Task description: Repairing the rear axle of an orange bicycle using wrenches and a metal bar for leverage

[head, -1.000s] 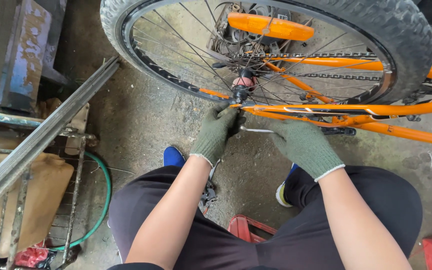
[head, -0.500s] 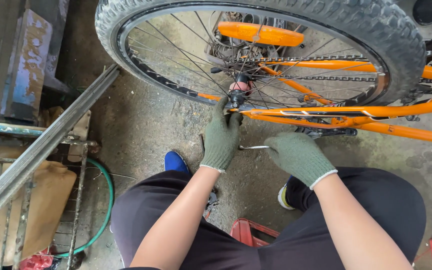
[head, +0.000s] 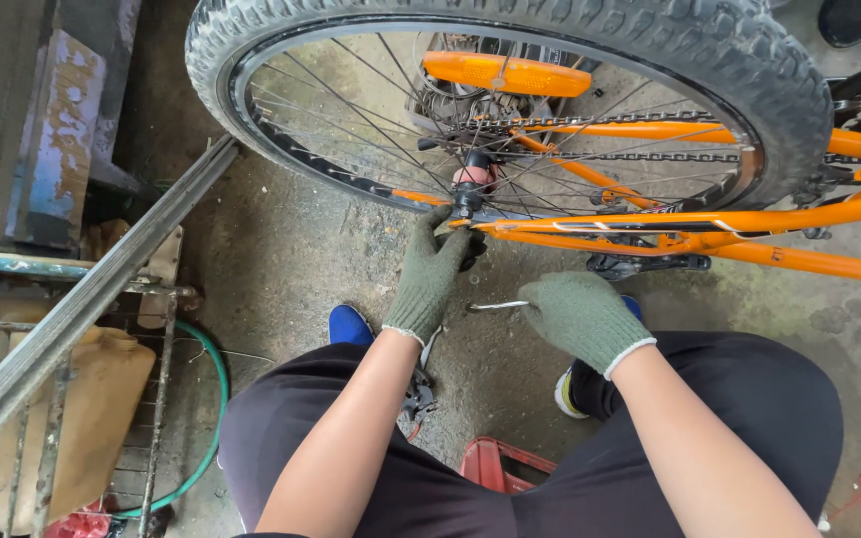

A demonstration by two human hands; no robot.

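An orange bicycle frame (head: pixel 710 224) with a knobby rear wheel (head: pixel 749 70) stands in front of me on a concrete floor. My left hand (head: pixel 430 269), in a green knit glove, reaches up and its fingers pinch the axle nut at the wheel hub (head: pixel 472 189). My right hand (head: pixel 580 317), gloved the same, is lower and grips a slim metal wrench (head: pixel 498 305) whose free end points left, away from the hub. The chain (head: pixel 640 154) and sprockets lie behind the spokes.
A long metal bar (head: pixel 92 299) slants across the left over a rusty rack. A green hose (head: pixel 213 418) and a tan canister (head: pixel 102 399) lie below it. A red crate (head: pixel 495 463) sits between my knees. A black pedal (head: pixel 645 264) hangs under the frame.
My right hand has drawn back and down from the hub with the wrench. My left hand stays at the axle nut.
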